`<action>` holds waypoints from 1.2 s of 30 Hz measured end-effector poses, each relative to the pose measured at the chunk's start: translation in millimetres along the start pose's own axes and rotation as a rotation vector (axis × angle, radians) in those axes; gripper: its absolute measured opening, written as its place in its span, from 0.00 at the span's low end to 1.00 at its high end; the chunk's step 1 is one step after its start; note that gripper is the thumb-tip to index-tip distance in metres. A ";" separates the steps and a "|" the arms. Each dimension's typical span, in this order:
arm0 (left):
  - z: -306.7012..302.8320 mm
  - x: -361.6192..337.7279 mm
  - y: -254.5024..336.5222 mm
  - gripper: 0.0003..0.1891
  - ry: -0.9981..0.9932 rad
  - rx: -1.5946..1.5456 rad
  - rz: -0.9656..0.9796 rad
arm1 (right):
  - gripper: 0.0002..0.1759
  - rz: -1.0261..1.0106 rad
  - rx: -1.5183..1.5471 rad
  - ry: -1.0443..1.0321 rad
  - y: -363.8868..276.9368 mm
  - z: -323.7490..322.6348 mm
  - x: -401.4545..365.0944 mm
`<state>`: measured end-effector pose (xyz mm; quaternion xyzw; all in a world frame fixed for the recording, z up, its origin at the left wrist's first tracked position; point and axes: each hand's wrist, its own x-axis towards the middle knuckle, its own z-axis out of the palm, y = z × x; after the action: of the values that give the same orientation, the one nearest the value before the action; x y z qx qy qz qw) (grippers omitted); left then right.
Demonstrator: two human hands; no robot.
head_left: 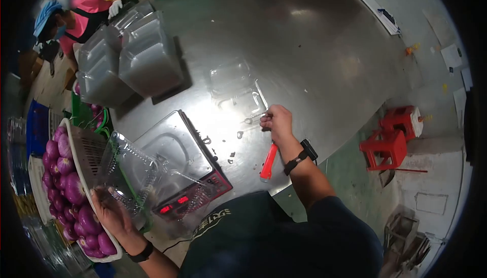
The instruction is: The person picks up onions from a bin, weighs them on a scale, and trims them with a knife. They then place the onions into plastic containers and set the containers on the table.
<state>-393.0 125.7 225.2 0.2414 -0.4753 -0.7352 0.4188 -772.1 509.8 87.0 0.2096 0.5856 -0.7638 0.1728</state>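
My left hand (112, 214) holds an open clear plastic clamshell box (129, 169) at the lower left, above a white basket (83, 149) filled with purple onions (71, 187). My right hand (276, 121) rests on the steel table (304, 50), fingers closed at the corner of another clear clamshell tray (236, 88) that lies flat. A red-handled knife (269, 162) lies on the table edge just under my right wrist. A steel weighing scale (177, 161) with red digits sits between my hands.
Tall stacks of clear trays (129, 57) stand at the table's far left. Another person in a pink top and blue cap (76, 17) works behind them. Two red stools (393, 136) stand on the floor to the right. Papers (378, 12) lie at the far right edge.
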 end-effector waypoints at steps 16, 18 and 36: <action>-4.2 15.9 13.1 0.19 -0.294 0.020 -0.005 | 0.08 -0.266 0.200 -0.369 -46.0 -8.7 -84.2; 13.6 9.3 6.3 0.17 -0.162 0.073 0.054 | 0.08 -0.268 0.195 -0.429 -49.3 -7.4 -89.9; 17.7 24.8 -68.7 0.13 0.060 -0.187 -0.423 | 0.09 0.138 -0.504 -0.890 39.0 22.0 -180.4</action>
<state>-446.2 127.1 172.1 0.3177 -0.3313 -0.8398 0.2898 -601.0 481.9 154.2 -0.1456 0.6058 -0.6011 0.5005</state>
